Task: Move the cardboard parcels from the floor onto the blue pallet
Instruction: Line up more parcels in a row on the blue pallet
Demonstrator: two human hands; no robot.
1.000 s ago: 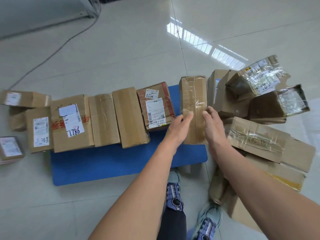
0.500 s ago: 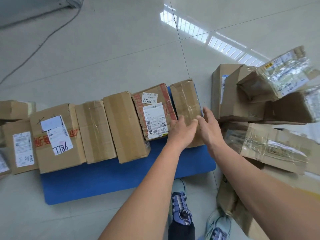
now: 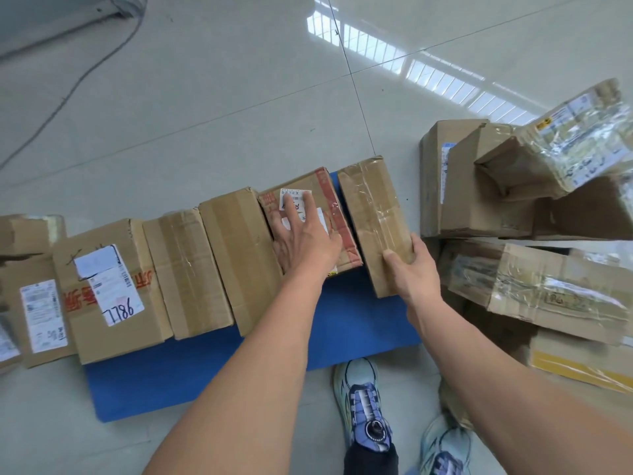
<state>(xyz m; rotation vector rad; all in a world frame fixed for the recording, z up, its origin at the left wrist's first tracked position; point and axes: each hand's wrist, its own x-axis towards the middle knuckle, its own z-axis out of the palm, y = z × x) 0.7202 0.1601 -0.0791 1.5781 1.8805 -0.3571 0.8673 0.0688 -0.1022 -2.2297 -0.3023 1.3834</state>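
Since the earlier frame the left hand (image 3: 305,241) has been moved onto the red-taped parcel (image 3: 334,207), its fingers spread flat. On the blue pallet (image 3: 342,323) a row of parcels (image 3: 191,269) is laid; more parcels (image 3: 479,200) are piled right of the pallet. The clear-taped parcel (image 3: 373,214) at the pallet's right end is gripped by the curled fingers of the right hand (image 3: 414,272).

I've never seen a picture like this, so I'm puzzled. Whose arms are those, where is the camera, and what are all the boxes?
There is no machine here. A person wears a camera on their head, so you see their own arms from above. The left hand lies flat on a red-taped parcel. The right hand grips the shiny-taped parcel beside it. Both are in a row on the blue pallet. A pile of more parcels waits on the floor. Below are the person's shoes.
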